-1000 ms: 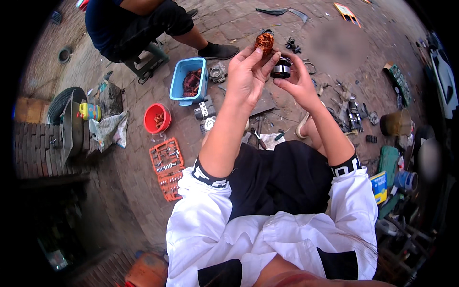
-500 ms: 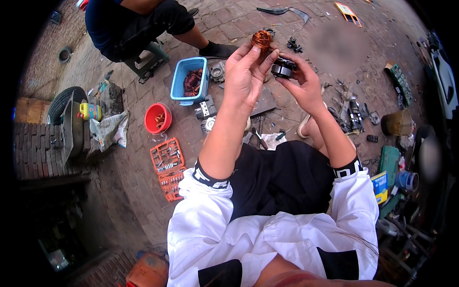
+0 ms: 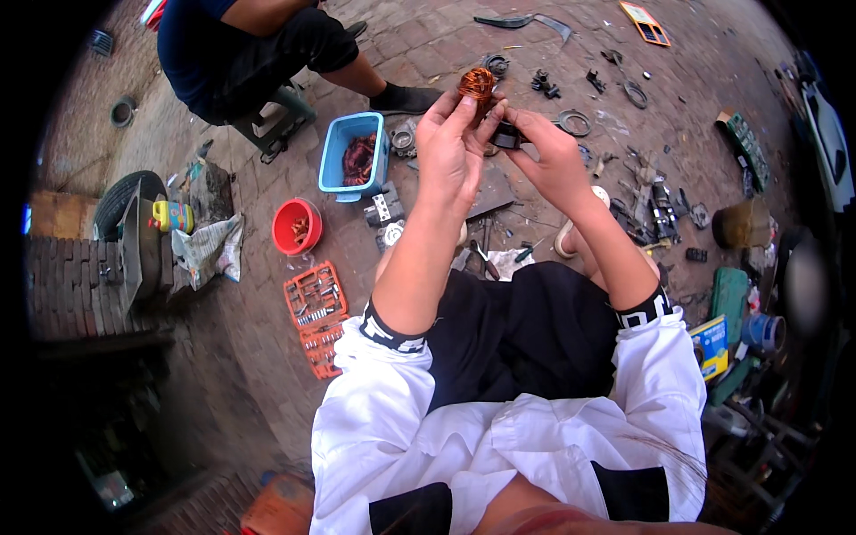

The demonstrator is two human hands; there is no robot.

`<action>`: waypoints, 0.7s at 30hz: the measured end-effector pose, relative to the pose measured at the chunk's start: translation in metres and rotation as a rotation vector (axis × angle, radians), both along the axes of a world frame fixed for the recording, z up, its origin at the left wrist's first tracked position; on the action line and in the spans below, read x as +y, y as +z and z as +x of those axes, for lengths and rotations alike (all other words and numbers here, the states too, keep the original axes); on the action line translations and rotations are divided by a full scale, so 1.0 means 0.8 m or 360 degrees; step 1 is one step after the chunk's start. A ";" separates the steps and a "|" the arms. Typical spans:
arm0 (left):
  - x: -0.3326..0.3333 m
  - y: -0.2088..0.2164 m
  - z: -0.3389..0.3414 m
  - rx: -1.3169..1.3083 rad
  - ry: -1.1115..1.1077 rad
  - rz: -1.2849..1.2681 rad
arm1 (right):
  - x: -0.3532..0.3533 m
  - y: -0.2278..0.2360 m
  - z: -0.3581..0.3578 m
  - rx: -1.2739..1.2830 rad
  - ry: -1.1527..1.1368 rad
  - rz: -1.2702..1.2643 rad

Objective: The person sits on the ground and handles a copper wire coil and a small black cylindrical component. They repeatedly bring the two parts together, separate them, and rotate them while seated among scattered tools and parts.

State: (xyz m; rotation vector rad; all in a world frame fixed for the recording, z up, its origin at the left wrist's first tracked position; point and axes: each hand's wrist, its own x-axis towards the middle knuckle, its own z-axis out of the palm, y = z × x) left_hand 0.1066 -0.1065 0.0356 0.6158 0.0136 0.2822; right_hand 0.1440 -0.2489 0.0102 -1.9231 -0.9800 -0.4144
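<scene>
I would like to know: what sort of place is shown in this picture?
Probably an outdoor repair or dismantling yard: an open orange tool set and many scattered metal parts lie on brick paving, with a tire at the left.

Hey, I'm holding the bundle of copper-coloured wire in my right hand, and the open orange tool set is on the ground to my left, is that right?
Not quite: the head view shows the copper-coloured wire in your left hand; your right hand has its fingers on a small dark part. The open orange tool set is indeed on the ground to your left.
</scene>
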 end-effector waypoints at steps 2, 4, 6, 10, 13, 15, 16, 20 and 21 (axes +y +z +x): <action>0.000 -0.002 -0.001 0.0005 -0.0019 0.0045 | -0.001 0.000 0.001 -0.0043 -0.0056 -0.0038; -0.004 0.002 -0.002 -0.0036 -0.0055 0.0027 | -0.003 0.004 0.001 0.0566 0.0054 0.0160; -0.008 0.008 -0.002 -0.0077 -0.0079 0.0026 | -0.009 0.008 0.006 0.1099 0.0194 0.0376; 0.010 0.008 -0.001 -0.0169 -0.0117 0.0005 | -0.025 0.001 0.027 0.1658 0.0398 0.0753; 0.020 0.002 0.002 -0.0199 -0.0095 -0.0142 | -0.026 -0.005 0.031 0.1761 0.0492 0.0916; 0.026 -0.003 0.006 -0.0196 -0.0110 -0.0248 | -0.027 -0.004 0.032 0.1769 0.0594 0.1017; 0.028 -0.004 0.006 -0.0173 -0.0104 -0.0296 | -0.026 -0.002 0.031 0.1775 0.0646 0.1044; 0.032 -0.003 0.005 -0.0108 -0.0042 -0.0402 | -0.018 0.001 0.023 0.1791 0.0763 0.1188; 0.031 -0.002 0.005 -0.0098 -0.0022 -0.0409 | -0.015 0.001 0.022 0.1791 0.0763 0.1235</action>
